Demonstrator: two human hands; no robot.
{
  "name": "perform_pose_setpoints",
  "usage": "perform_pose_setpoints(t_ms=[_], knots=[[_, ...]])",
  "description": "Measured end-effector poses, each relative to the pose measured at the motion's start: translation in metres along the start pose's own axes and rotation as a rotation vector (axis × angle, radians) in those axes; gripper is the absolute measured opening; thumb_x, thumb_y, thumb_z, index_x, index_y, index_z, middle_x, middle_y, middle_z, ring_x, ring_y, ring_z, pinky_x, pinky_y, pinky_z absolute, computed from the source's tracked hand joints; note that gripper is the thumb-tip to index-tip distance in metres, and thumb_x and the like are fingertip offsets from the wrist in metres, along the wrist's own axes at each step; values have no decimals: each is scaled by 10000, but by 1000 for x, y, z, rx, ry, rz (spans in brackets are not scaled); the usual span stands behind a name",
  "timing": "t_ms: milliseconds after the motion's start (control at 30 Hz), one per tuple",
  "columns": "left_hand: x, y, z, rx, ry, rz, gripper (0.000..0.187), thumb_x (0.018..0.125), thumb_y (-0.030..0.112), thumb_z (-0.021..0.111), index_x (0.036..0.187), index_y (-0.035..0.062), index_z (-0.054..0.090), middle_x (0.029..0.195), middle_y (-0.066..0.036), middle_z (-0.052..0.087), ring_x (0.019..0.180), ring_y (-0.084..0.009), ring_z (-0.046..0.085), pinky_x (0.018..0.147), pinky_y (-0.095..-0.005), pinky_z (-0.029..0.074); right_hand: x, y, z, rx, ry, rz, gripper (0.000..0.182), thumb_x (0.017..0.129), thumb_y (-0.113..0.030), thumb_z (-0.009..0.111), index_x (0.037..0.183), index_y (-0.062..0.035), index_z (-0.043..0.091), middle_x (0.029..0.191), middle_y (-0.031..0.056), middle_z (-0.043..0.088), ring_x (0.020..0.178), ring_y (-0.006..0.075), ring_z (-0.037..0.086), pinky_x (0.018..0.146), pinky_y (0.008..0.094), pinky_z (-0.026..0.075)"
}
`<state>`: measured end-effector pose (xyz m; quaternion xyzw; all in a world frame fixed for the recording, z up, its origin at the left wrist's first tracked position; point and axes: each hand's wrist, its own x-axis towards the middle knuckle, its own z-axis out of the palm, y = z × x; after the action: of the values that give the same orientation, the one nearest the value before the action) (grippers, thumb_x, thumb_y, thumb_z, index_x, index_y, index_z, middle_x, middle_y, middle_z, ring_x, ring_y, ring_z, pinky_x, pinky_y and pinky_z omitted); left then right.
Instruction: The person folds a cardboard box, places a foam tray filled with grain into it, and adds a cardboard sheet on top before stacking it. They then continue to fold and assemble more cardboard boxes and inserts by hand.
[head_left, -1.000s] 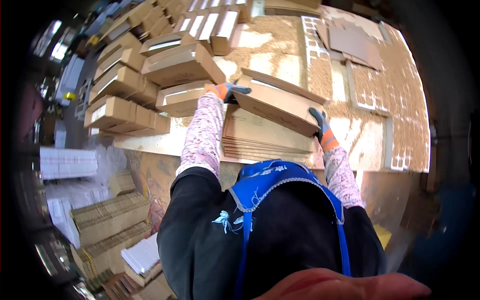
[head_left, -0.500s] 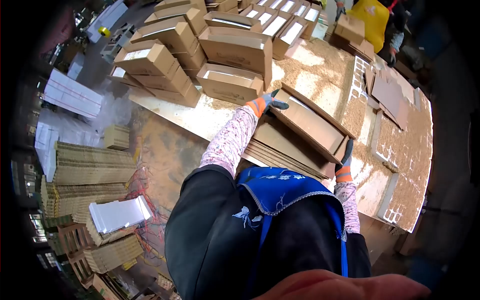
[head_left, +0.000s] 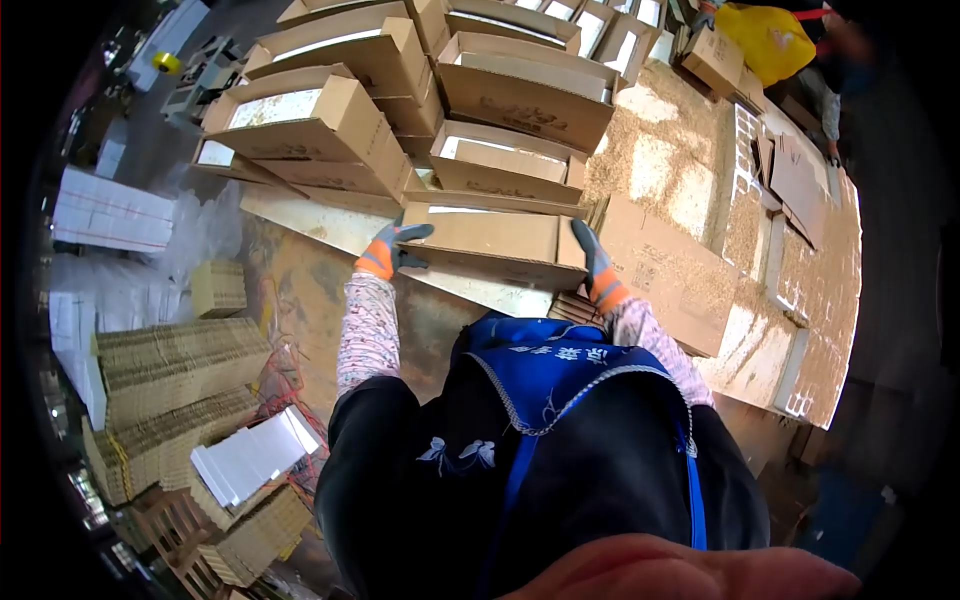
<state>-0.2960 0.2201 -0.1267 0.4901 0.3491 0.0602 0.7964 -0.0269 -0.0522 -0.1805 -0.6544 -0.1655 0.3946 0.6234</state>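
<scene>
Between my hands is a long open cardboard box (head_left: 490, 238), in front of the rows of other boxes near the table's front edge. My left hand (head_left: 394, 247), in a grey and orange glove, grips its left end. The right end is held by my right hand (head_left: 598, 265), gloved the same way. Directly behind it stands a box with a white piece inside (head_left: 508, 166). Flat cardboard sheets (head_left: 665, 275) lie just right of my right hand.
Stacked open boxes (head_left: 300, 125) rise at the back left. Sawdust-like material covers the table (head_left: 655, 150). Loose cardboard pieces (head_left: 797, 190) lie at the right. Another person's hand (head_left: 833, 148) shows at the far right, near a yellow bag (head_left: 765, 42).
Both hands have moved left with the box, which is turned roughly parallel to the boxes behind it. The flat cardboard beneath it is now uncovered. The view has shifted too.
</scene>
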Motion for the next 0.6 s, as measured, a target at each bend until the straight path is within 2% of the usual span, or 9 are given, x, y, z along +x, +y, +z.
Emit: perform_pose_setpoints(t_ms=[133,167,200,267,333,400,467,533,600], knots=[[29,-20,-19,-46,136,-133,434,875,254,506,1254,47,463,1140,-116,585,913,-278,611,679,-456,556,23,27,14,-341,-66,-98,551,912,-405,470,1315,-30,427,1379,89,384,1291,205,318,1064,293,231],[57,-51,-35,86,153,-155,430,858,251,537,1246,77,471,1105,-94,609,893,-252,612,640,-431,548,30,30,14,-251,-69,58,637,878,-446,511,1321,-3,397,1372,116,387,1288,232,315,1064,306,226],[70,-49,-32,-27,140,-234,645,765,216,666,1340,244,376,1129,25,589,1023,-165,563,687,-422,467,38,36,11,-159,-71,212,728,844,-488,552,1328,23,367,1366,144,390,1285,260,313,1063,319,221],[76,-29,-13,140,169,-126,718,711,191,720,1341,245,381,1127,41,587,995,-160,574,676,-429,454,50,62,-11,-299,-64,199,714,850,-446,568,1332,27,337,1352,142,411,1233,279,380,1044,330,282],[99,-28,-18,68,183,-127,742,680,171,747,1333,233,400,1129,39,585,1004,-163,567,668,-445,448,29,29,-19,-821,-397,-354,774,836,-483,568,1352,26,298,1348,162,414,1208,296,409,1024,331,326],[115,-34,-19,144,150,-148,687,722,229,719,1333,212,408,1167,26,563,1062,-153,527,712,-443,443,29,-4,0,-741,-385,-82,894,788,-544,596,1378,32,250,1348,196,405,1206,303,415,1003,328,342],[125,-52,-22,-292,344,-91,631,767,347,669,1330,210,417,1225,-10,520,1160,-192,438,824,-482,403,54,32,0,-172,33,358,967,749,-555,637,1392,34,219,1351,214,390,1215,291,408,976,334,362],[132,-103,-32,-461,192,105,664,815,507,547,1384,239,332,1391,-51,360,1293,-248,284,947,-544,293,65,58,-9,-259,74,367,953,761,-547,628,1390,42,220,1343,204,402,1192,276,429,938,324,389],[100,-125,8,-554,527,203,727,822,614,447,1427,297,198,1496,-63,138,1355,-314,147,998,-585,209,68,72,-11,80,-11,311,923,775,-552,605,1402,6,221,1366,204,370,1204,279,413,918,370,416]])
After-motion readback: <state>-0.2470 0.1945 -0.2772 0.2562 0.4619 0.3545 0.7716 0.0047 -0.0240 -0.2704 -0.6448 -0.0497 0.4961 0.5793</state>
